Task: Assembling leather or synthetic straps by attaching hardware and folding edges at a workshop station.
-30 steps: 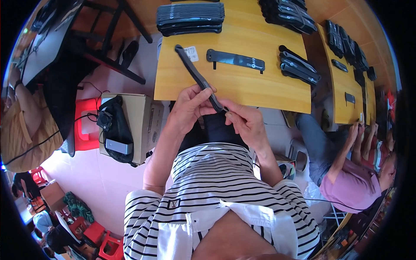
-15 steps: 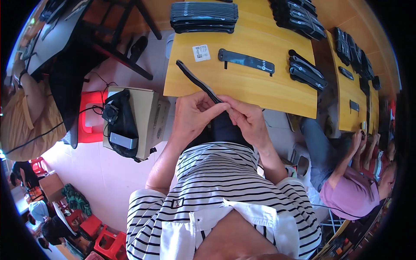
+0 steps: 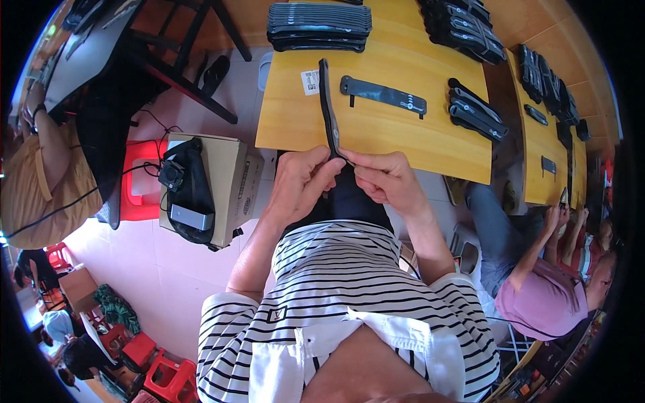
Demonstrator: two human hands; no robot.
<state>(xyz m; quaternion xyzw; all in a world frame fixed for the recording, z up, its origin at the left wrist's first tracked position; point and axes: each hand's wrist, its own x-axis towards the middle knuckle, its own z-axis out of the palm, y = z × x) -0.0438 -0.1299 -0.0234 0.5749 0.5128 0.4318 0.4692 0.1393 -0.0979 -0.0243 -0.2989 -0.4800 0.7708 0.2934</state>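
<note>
A narrow black strap (image 3: 327,107), seen nearly edge-on, rises from my fingers over the near edge of the table. My left hand (image 3: 304,187) pinches its lower end between thumb and fingers. Close beside it, my right hand (image 3: 390,178) is closed at the same end, thumb and forefinger pressed together on a small dark bit there. Beyond my hands, a flat dark strip (image 3: 383,95) with two short black tabs lies on the yellow table (image 3: 282,131). A white printed label (image 3: 310,82) sits partly behind the upright strap.
Stacked dark strips (image 3: 319,27) stand at the far left of the table, with bundles (image 3: 463,30) at the far right and a smaller pile (image 3: 474,111) nearer. A cardboard box (image 3: 228,188) bearing a black bag is at my left. People sit on both sides.
The strap has swung from leaning left to nearly upright, and its top now overlaps the label. My right hand has shifted slightly to the right.
</note>
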